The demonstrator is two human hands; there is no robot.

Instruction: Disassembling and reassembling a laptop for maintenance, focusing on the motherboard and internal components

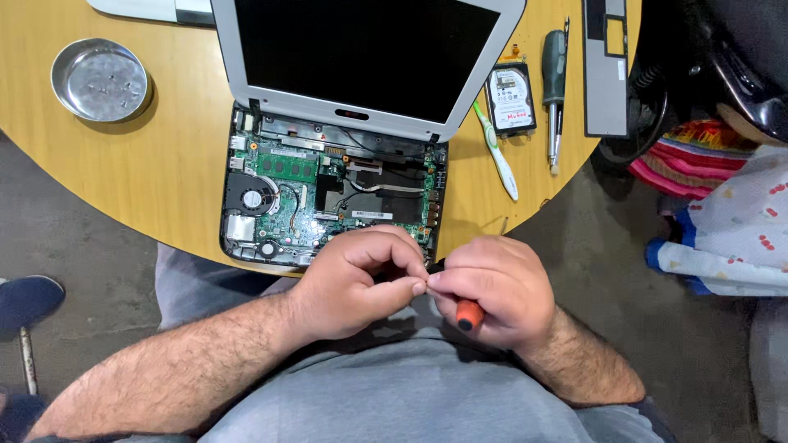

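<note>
Two hands meet just in front of the person's belly, seen from the head camera. The right hand (492,291) is closed around a small screwdriver (466,313) with an orange handle. The left hand (361,283) pinches its fingertips together right at the tool's tip; what they pinch is too small to see. The screwdriver looks light, hard and thin, and I think it is best held by the thick orange handle. Just past the hands sits an open laptop (328,193) with its green insides bare, which look easy to break. It rests on a round wooden desk (156,164) beside a metal dish (100,80), a hard drive (510,98) and a bigger screwdriver (555,82). Below is a grey floor (74,238).
</note>
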